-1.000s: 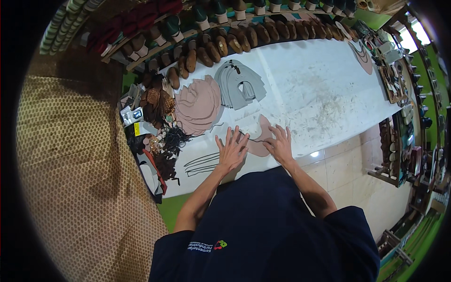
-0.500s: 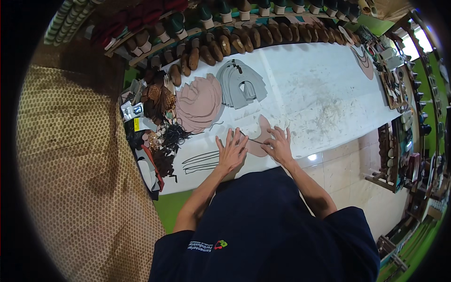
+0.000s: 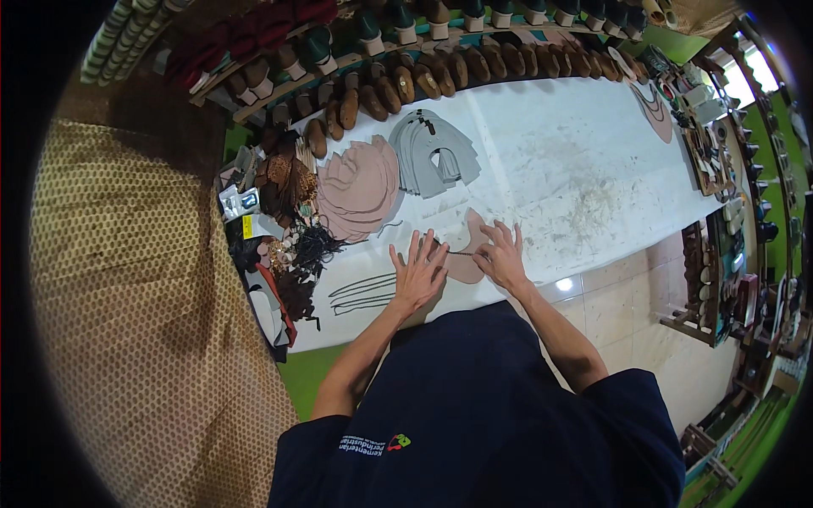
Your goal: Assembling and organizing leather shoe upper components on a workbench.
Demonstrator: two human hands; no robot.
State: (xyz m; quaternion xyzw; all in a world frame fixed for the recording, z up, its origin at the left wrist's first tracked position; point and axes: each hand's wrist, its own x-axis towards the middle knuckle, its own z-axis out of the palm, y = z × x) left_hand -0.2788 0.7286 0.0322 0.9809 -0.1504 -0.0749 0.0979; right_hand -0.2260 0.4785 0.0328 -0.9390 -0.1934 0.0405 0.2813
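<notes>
Navy shirt [image 3: 483, 398], white lettering [image 3: 362, 446], fingers [image 3: 412, 251] on cord [image 3: 460, 253]

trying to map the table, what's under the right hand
Under the right hand, a pink curved piece shows past the fingers, and a thin dark cord runs toward the fingertips. What lies beneath the palm is covered.

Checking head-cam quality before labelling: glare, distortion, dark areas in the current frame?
Head view: bright reflection on the tiled floor, overexposed window upper right; fisheye bows the white table's far edge; picture corners black; left hand and right hand clear enough, without obvious motion blur.
</notes>
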